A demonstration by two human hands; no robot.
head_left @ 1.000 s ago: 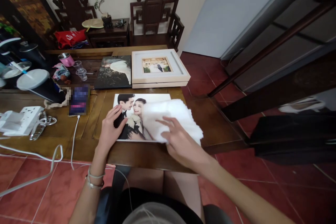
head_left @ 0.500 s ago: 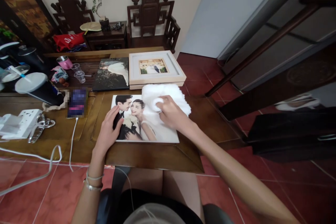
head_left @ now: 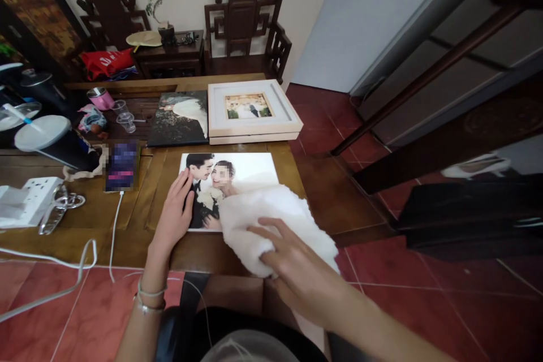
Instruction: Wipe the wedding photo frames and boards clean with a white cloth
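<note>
While the photo (head_left: 255, 167) lay flat on the wooden surface (head_left: 199, 254), a white cloth (head_left: 292, 209) covered its lower right part and reached to the front edge of the surface. The right hand (head_left: 284, 257) was closed on the cloth, with a fold of it bunched among the fingers. The left hand (head_left: 176, 209) grasped nothing; its fingers lay nearly straight against the photo's left edge, touching it, and its thumb stood apart from them. Just beyond the photo, a dark picture (head_left: 173, 127) showing a white dress lay beside a pale frame (head_left: 254, 129). To the left, a phone (head_left: 121, 167) with a white cable (head_left: 113, 237) plugged in lay near a clear hair clip (head_left: 55, 212) and a white power strip (head_left: 37, 199). Behind these stood a dark cup (head_left: 53, 144) with a straw and, farther back, a pink mug (head_left: 102, 100). Past the surface stood two dark chairs (head_left: 245, 17), with a potted plant (head_left: 166, 34) between them.
</note>
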